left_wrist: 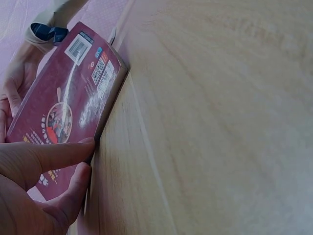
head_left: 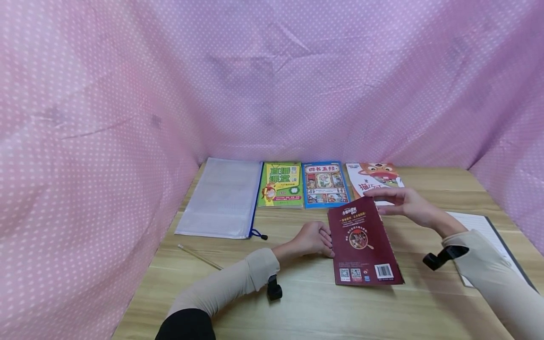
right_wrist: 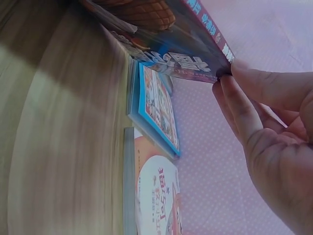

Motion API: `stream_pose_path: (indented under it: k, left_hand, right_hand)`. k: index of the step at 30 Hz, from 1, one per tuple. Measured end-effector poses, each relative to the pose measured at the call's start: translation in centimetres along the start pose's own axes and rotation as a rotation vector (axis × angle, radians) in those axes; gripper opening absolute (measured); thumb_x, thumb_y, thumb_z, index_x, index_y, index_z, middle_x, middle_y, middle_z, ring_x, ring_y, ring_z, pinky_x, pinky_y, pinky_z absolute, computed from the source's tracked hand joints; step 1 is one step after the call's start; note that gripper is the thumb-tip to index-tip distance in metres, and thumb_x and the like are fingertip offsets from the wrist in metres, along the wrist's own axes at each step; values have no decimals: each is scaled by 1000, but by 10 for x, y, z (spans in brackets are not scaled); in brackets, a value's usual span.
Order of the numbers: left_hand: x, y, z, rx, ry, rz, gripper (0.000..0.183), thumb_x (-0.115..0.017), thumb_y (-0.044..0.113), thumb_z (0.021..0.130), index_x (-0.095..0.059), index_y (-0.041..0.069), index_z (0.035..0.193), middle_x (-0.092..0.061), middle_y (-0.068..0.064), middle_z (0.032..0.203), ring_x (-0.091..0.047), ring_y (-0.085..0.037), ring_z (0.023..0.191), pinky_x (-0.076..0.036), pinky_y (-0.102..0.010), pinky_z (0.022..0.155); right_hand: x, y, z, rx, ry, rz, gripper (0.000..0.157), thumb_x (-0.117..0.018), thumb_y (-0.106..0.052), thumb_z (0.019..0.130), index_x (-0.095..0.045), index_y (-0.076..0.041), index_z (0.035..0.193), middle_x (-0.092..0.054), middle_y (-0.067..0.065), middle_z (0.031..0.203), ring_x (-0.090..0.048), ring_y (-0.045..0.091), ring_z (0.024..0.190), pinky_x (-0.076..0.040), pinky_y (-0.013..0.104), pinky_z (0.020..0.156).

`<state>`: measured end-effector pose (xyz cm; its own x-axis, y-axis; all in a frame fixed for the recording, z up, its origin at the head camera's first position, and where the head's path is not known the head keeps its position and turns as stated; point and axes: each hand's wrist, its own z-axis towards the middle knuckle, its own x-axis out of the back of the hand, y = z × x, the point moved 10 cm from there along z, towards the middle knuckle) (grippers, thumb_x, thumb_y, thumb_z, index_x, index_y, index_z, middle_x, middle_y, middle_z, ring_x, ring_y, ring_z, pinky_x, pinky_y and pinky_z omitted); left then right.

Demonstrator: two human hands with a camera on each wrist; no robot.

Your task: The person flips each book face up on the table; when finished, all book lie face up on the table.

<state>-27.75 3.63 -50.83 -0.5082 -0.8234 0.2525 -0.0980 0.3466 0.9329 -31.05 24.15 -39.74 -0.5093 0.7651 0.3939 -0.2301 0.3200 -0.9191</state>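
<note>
A dark red book (head_left: 361,243) is held tilted above the table, its back cover with barcode and magnifying-glass picture toward the head camera. My left hand (head_left: 312,238) grips its left edge; in the left wrist view the fingertips (left_wrist: 80,147) meet at that edge, low by the tabletop. At the top right corner my right hand (head_left: 410,208) pinches the book between thumb and fingers, clearest in the right wrist view, where the picture cover (right_wrist: 181,54) shows. Part of the white book with an orange cartoon animal (head_left: 369,177) lies hidden behind the right hand.
Along the table's back lie a white mesh zip pouch (head_left: 221,198), a green book (head_left: 280,184) and a blue-edged book (head_left: 326,184). A pencil (head_left: 199,256) lies near the left forearm. An open lined notebook (head_left: 484,231) is partly under the right arm. Pink dotted cloth (head_left: 272,94) surrounds the table.
</note>
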Motion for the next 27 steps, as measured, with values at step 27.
stream_pose_path:
  k: [27]
  left_hand:
    - [1, 3, -2, -19, -6, 48, 43, -90, -5, 70, -61, 5, 99, -68, -2, 84, -68, -11, 72, -59, -23, 67]
  right_hand:
    - [-9, -11, 21, -2, -5, -44, 48, -69, -6, 95, -56, 3, 141, -70, -4, 129, -65, -2, 114, -60, 26, 89]
